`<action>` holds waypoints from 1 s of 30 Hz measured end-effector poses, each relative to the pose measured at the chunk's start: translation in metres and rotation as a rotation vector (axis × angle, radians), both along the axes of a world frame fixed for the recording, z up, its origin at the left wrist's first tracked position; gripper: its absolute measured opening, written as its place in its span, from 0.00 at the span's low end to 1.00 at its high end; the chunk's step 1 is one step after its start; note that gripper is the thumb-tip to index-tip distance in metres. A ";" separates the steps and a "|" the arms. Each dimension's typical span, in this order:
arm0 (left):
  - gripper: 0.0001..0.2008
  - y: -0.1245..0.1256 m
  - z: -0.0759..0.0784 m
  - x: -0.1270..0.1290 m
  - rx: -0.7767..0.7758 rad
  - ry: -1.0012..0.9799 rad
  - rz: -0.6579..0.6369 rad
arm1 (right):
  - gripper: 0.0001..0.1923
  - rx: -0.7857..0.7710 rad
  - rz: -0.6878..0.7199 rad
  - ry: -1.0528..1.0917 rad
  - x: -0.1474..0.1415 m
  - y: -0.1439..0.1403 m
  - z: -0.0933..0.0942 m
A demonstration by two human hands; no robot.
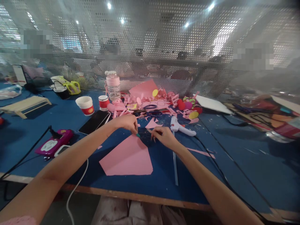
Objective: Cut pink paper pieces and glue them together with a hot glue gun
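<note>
— Resting on the blue table [58, 125], is that the big pink paper [127, 157]?

— Yes. The left hand [127, 122] is touching its top corner, fingers pinched together on something tiny and green. The right hand [162, 136] is pinching a thin pink strip just beside it. A white glue gun [181, 127] is lying near.
</note>
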State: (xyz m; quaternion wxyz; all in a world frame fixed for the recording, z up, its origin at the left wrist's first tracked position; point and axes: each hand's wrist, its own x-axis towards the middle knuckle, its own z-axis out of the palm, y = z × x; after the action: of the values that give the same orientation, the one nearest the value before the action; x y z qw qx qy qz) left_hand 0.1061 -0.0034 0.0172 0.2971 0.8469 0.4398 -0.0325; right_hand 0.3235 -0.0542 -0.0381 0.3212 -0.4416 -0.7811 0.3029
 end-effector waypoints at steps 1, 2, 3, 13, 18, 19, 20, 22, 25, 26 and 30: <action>0.09 0.000 0.000 0.000 -0.005 0.004 -0.005 | 0.21 0.002 0.004 0.002 -0.001 0.001 -0.002; 0.09 0.000 0.000 0.000 -0.013 0.007 -0.011 | 0.20 0.011 0.008 0.001 -0.002 0.001 -0.003; 0.10 0.000 -0.001 0.000 -0.021 0.009 -0.016 | 0.20 0.023 0.009 -0.002 -0.003 0.001 -0.004; 0.09 0.002 -0.002 -0.001 -0.054 0.011 -0.016 | 0.16 0.225 -0.048 -0.027 -0.009 -0.002 -0.003; 0.13 0.002 0.000 -0.002 -0.060 -0.010 -0.006 | 0.16 0.429 -0.125 -0.013 -0.009 -0.005 -0.002; 0.14 0.002 0.000 -0.002 -0.059 -0.013 -0.006 | 0.16 0.461 -0.140 -0.016 -0.010 -0.006 -0.001; 0.14 0.002 0.000 -0.002 -0.057 -0.015 -0.007 | 0.16 0.488 -0.152 -0.020 -0.011 -0.007 0.000; 0.14 0.003 -0.001 -0.003 -0.049 -0.021 -0.009 | 0.17 0.526 -0.166 -0.028 -0.012 -0.008 0.001; 0.13 0.004 -0.001 -0.004 -0.026 -0.031 -0.012 | 0.17 0.563 -0.168 -0.042 -0.014 -0.009 0.000; 0.13 0.004 -0.001 -0.004 -0.012 -0.033 -0.013 | 0.17 0.574 -0.162 -0.048 -0.014 -0.010 0.000; 0.10 0.005 -0.002 -0.004 0.032 -0.031 -0.022 | 0.15 0.608 -0.110 -0.079 -0.013 -0.008 -0.003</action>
State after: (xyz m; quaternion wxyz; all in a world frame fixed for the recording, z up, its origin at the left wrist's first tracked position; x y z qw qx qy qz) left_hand 0.1023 0.0016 0.0155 0.2896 0.8568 0.4263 -0.0157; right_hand 0.3108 -0.0623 -0.0409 0.4239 -0.3783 -0.8227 0.0203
